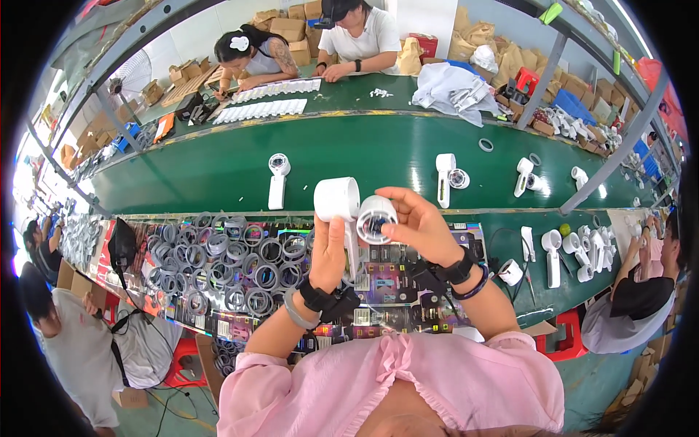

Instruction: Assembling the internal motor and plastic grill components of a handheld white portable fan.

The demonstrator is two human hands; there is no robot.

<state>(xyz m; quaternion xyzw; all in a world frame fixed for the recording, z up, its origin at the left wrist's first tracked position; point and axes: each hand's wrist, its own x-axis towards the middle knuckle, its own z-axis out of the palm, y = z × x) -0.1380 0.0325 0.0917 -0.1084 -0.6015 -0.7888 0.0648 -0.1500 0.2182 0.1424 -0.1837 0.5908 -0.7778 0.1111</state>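
Note:
My left hand (329, 256) is closed around a white handheld fan body (335, 199), its wide round head up and its handle running down past the fingers. In my right hand (424, 231), thumb and fingers grip a round white fan part (376, 220) with a dark centre, close beside the fan head. Whether the two pieces touch or are joined, I cannot tell. Below and to the left lie many loose grey rings (263, 277) on a printed sheet (386, 285). White fan pieces (551, 262) stand and lie on the green table at the right.
A green conveyor belt (211, 175) crosses in front, carrying a white fan body (277, 182) and several others farther right. Across it, two people work beside rows of white parts (262, 111). A metal post (619, 156) rises at the right. A dark cable (502, 240) lies near the right table.

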